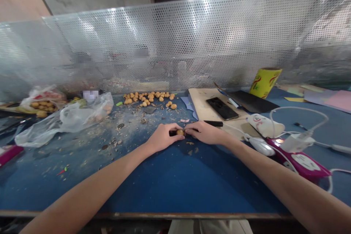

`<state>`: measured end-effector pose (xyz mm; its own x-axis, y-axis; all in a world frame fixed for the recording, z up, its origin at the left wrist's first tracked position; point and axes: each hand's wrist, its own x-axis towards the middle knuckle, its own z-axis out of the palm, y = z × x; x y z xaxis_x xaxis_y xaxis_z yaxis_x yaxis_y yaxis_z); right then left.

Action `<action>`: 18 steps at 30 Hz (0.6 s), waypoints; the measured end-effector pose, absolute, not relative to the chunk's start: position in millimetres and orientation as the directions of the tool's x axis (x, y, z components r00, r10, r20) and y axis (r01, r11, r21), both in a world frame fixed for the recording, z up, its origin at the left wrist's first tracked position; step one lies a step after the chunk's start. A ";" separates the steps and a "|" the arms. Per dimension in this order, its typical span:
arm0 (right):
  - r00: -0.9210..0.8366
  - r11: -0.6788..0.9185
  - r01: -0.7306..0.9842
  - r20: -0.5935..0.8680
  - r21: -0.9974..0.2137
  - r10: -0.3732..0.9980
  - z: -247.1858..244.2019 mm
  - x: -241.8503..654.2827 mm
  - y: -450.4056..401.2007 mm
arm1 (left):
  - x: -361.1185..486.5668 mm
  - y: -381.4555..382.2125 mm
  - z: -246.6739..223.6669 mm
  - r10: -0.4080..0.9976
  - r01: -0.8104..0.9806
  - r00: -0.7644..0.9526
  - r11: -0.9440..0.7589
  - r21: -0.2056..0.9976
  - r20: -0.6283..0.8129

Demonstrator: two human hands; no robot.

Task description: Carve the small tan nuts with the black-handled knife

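Note:
Near the middle of the blue table, my left hand (163, 136) is closed, its thumb and fingers pinching a small round yellow-brown fruit (180, 132). Something black shows beside the fruit, between those fingers. My right hand (203, 132) meets it from the right, fingers curled round a slim black-handled tool (214, 123) whose handle sticks out behind the knuckles. The tool's working end is hidden at the fingertips. Several more yellow-brown fruits (149, 97) lie in a loose pile beyond my hands, and crumbs and peel bits are scattered to the left.
A clear plastic bag (79, 115) and a bag of fruits (45, 104) lie left. To the right are a phone (222, 108) on cardboard, a yellow roll (264, 83), a paper cup (265, 125) and a magenta power strip (304, 162) with white cables. A perforated metal screen (175, 44) stands behind.

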<state>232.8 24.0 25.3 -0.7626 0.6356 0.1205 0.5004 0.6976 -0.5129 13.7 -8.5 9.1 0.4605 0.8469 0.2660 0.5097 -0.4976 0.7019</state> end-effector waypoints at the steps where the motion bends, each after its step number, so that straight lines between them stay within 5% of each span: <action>1: -0.764 0.700 0.498 0.121 -0.512 0.633 25.3 233.0 24.2 | 13.8 -8.8 9.6 0.849 0.515 0.458 -0.496 0.699 0.265; 18: -0.763 0.730 0.496 0.166 -0.469 0.625 21.1 232.2 24.4 | 13.3 -8.6 10.0 0.846 0.511 0.469 -0.494 0.703 0.253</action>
<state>232.2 24.4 21.1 -0.7625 0.6252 0.1662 0.4965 0.7303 -0.4693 13.3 -8.6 10.0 0.4691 0.8460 0.2535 0.5115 -0.4942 0.7030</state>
